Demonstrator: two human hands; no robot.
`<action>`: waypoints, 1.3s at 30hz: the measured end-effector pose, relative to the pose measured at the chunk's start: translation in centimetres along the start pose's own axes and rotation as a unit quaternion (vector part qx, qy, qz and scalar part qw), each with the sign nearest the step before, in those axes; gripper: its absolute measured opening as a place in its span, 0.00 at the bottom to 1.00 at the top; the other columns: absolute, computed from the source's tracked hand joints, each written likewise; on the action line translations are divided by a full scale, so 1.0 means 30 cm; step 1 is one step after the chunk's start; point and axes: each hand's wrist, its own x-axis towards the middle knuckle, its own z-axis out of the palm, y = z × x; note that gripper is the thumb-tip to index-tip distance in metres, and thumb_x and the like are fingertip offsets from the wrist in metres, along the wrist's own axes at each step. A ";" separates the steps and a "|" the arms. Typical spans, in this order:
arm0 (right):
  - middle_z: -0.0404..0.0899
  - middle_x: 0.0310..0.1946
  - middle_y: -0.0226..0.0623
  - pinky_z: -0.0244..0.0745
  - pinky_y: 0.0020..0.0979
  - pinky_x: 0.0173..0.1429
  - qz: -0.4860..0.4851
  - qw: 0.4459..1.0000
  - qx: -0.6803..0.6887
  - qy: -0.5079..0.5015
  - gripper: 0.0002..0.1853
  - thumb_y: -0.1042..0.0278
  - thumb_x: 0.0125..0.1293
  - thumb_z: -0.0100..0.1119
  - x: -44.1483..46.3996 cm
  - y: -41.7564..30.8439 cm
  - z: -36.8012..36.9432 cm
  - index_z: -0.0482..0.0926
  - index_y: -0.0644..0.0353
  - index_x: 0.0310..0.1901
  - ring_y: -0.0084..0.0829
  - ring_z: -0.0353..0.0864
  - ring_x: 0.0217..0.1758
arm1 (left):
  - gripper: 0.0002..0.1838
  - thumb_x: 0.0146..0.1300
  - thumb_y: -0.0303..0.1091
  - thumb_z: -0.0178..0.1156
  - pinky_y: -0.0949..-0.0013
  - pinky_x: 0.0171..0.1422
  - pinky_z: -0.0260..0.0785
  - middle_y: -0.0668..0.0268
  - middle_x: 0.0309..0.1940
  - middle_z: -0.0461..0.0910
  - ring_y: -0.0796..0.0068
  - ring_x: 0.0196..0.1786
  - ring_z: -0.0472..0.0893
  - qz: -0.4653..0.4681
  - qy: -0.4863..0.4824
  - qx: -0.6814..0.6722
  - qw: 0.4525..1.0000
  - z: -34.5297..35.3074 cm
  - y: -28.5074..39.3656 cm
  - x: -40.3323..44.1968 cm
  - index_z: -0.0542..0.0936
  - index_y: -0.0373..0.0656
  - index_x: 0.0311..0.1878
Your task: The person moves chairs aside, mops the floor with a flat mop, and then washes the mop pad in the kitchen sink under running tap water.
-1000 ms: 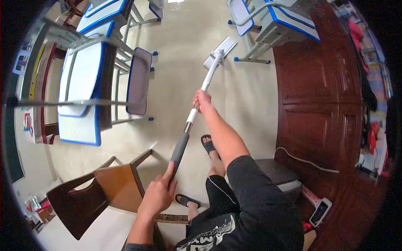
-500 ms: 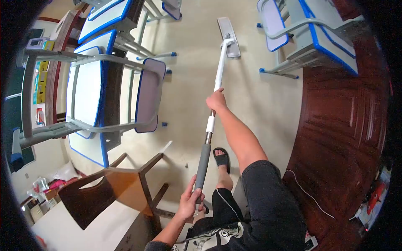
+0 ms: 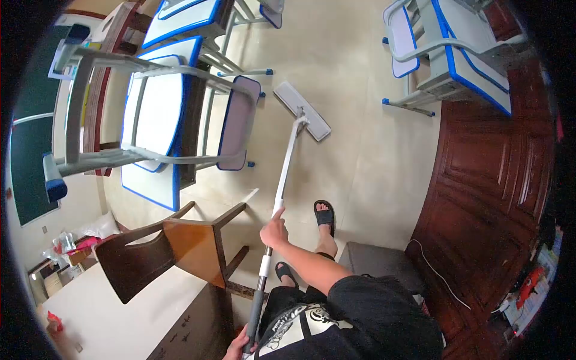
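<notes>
A flat mop (image 3: 288,157) with a white and steel pole runs from the lower middle of the view up to its flat rectangular head (image 3: 312,120), which lies slantwise on the pale floor. My right hand (image 3: 275,231) is wrapped round the middle of the pole, on its white upper section. Lower down, my left hand (image 3: 241,344) grips the grey sleeve near the pole's end, close to my body; part of that hand is cut off by the frame's bottom edge.
Desks with blue edges (image 3: 153,114) and attached seats stand at left. Another desk (image 3: 462,66) is at upper right, above a dark red wooden door (image 3: 480,162). A brown wooden chair (image 3: 195,249) stands lower left by a white table (image 3: 120,312). A grey box-like stool (image 3: 378,267) sits beside my leg.
The mop head has come nearer and to the left, and has turned to a different slant. Both hands have moved down and left with the pole, keeping their grip.
</notes>
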 end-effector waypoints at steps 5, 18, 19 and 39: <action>0.73 0.56 0.62 0.73 0.46 0.60 -0.011 0.988 0.143 0.058 0.49 0.66 0.61 0.55 0.141 0.023 0.036 0.34 0.59 0.77 0.56 0.78 0.55 | 0.39 0.70 0.46 0.57 0.73 0.37 0.70 0.69 0.36 0.79 0.78 0.35 0.76 -0.064 -0.056 -0.007 0.996 -0.030 0.109 0.063 0.55 0.41 0.77; 0.78 0.49 0.63 0.76 0.45 0.57 -0.024 0.989 -0.076 0.123 0.51 0.68 0.60 0.52 0.125 0.192 0.371 0.27 0.60 0.76 0.55 0.81 0.51 | 0.48 0.63 0.22 0.60 0.74 0.19 0.62 0.68 0.22 0.70 0.78 0.16 0.69 -0.029 -0.179 -0.124 0.976 -0.363 -0.417 0.353 0.46 0.60 0.80; 0.78 0.49 0.65 0.76 0.45 0.57 -0.019 0.992 -0.078 0.102 0.51 0.67 0.61 0.52 0.042 0.266 0.501 0.26 0.60 0.76 0.56 0.81 0.51 | 0.48 0.62 0.21 0.60 0.74 0.19 0.62 0.68 0.21 0.71 0.78 0.16 0.70 -0.034 -0.160 -0.110 0.980 -0.452 -0.494 0.266 0.46 0.58 0.80; 0.80 0.45 0.63 0.78 0.42 0.56 -0.087 0.931 -0.352 0.036 0.54 0.69 0.58 0.55 -0.129 0.347 0.797 0.22 0.78 0.70 0.54 0.82 0.49 | 0.44 0.68 0.27 0.53 0.73 0.18 0.59 0.66 0.23 0.65 0.73 0.17 0.67 -0.044 -0.304 -0.434 0.847 -0.495 -0.997 0.266 0.43 0.68 0.79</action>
